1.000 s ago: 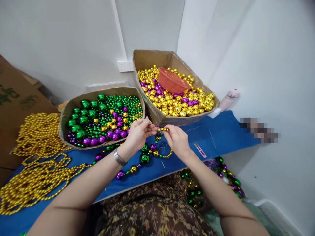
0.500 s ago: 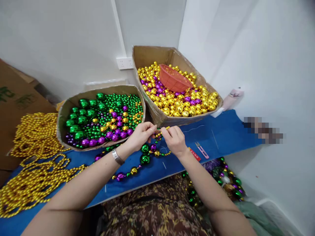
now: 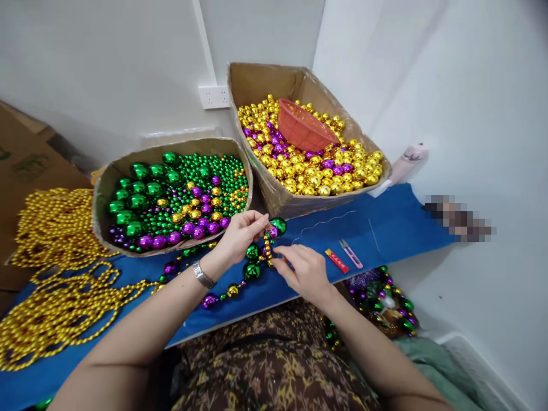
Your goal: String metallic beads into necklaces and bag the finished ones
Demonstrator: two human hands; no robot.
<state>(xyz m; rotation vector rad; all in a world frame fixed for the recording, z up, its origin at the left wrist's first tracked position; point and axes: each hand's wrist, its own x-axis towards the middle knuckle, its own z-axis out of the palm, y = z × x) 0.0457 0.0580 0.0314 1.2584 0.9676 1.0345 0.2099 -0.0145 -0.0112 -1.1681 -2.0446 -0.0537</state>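
My left hand (image 3: pixel 246 233) pinches the upper end of a bead garland at its fingertips. From that pinch hangs a short strand of small gold beads (image 3: pixel 268 245), with a purple bead (image 3: pixel 274 232) and a large green bead (image 3: pixel 279 226) beside it. Just right of the strand is my right hand (image 3: pixel 305 268), thumb and forefinger apart at the gold beads; whether they touch cannot be made out. More of the garland, including a large green bead (image 3: pixel 252 270) and a gold bead (image 3: pixel 232 290), lies on the blue cloth below my left hand.
A carton (image 3: pixel 97 214) of green, purple and gold beads stands at left; another carton (image 3: pixel 295 204) holds gold and purple beads and a red basket (image 3: pixel 306 128). Gold bead strings (image 3: pixel 64 297) lie far left. Pink thread snips (image 3: pixel 351 254) and a red packet (image 3: pixel 337 261) lie right.
My right hand has moved down and right, away from my left fingertips, and its fingers have spread. A large green bead and a purple bead now show beside the left hand.
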